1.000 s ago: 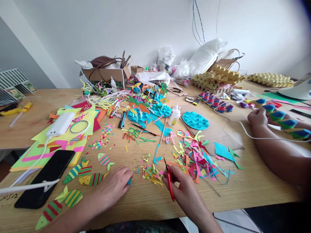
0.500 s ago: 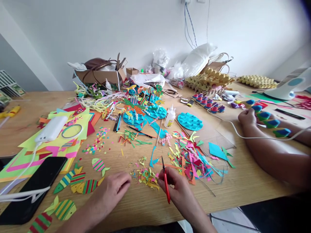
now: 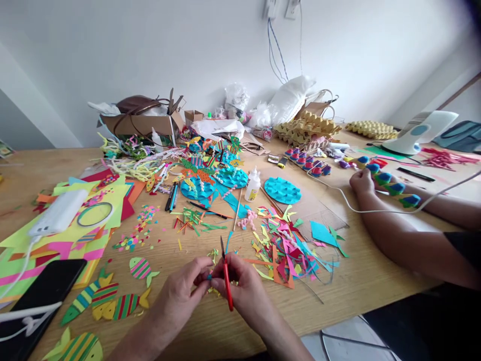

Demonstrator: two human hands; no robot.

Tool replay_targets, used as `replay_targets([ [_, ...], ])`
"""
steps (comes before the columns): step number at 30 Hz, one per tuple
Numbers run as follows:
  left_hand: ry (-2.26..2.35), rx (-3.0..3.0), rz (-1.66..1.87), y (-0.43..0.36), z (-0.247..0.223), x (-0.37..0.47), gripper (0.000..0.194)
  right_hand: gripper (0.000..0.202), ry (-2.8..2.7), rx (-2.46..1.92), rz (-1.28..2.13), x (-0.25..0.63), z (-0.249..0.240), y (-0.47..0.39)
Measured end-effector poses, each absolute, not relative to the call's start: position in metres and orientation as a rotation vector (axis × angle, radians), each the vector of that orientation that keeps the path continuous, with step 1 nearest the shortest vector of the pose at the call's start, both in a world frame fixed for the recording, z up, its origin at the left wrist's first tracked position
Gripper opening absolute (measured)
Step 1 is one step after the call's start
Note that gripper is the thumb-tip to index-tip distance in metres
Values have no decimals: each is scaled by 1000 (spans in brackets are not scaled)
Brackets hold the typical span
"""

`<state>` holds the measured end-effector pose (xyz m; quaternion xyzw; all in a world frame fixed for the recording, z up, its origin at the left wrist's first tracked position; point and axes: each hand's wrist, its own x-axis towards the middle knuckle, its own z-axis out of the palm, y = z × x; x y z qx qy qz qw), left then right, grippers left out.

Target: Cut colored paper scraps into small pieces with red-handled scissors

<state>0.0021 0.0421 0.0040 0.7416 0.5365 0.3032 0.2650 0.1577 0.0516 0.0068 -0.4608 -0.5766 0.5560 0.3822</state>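
Note:
My left hand (image 3: 179,288) is closed, its thumb and forefinger pinching a tiny blue piece (image 3: 209,277), probably paper. My right hand (image 3: 244,288) holds small scissors (image 3: 227,286) with red handles, their dark blades pointing away from me. The right fingertips meet the left ones at the blue piece. Under and behind the hands lie small paper scraps, partly hidden. Left of my left hand are striped paper fish (image 3: 127,306), several in all. To the right spreads a heap of colourful paper offcuts (image 3: 287,250).
A glue bottle (image 3: 253,185) stands mid-table beside a blue egg-carton piece (image 3: 282,190). At left are coloured paper sheets (image 3: 108,200), a white power bank (image 3: 58,213) and a black phone (image 3: 48,296). Another person's hand (image 3: 363,181) at right holds painted egg-carton cups (image 3: 383,178).
My hands have come together, and the fingertips now meet at a tiny blue piece. The scissors moved left with my right hand. The view has shifted right.

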Motion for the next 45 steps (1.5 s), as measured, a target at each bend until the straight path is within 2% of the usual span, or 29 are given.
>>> replay_targets([
  [3, 1404, 2064, 777, 41, 0, 2, 34, 9, -1579, -1217, 1343, 155, 5, 52],
  [8, 1364, 1994, 673, 41, 1, 5, 35, 10, -1699, -1276, 1300, 157, 3, 54],
  [15, 1174, 1304, 811, 47, -8, 11, 24, 13, -1866, -1303, 1011, 159, -3, 52],
  [20, 1025, 1034, 796, 52, -23, 11, 47, 13, -1984, -1230, 751, 158, -8, 48],
  [24, 1114, 1070, 789, 52, -27, 7, 37, 17, -2066, -1178, 618, 158, -14, 48],
  [31, 1222, 1315, 765, 51, -14, 8, 6, 16, -2041, -1173, 647, 158, -16, 52],
  [45, 1237, 1464, 730, 51, -17, 7, 12, 13, -1973, -1233, 819, 161, -17, 55],
])
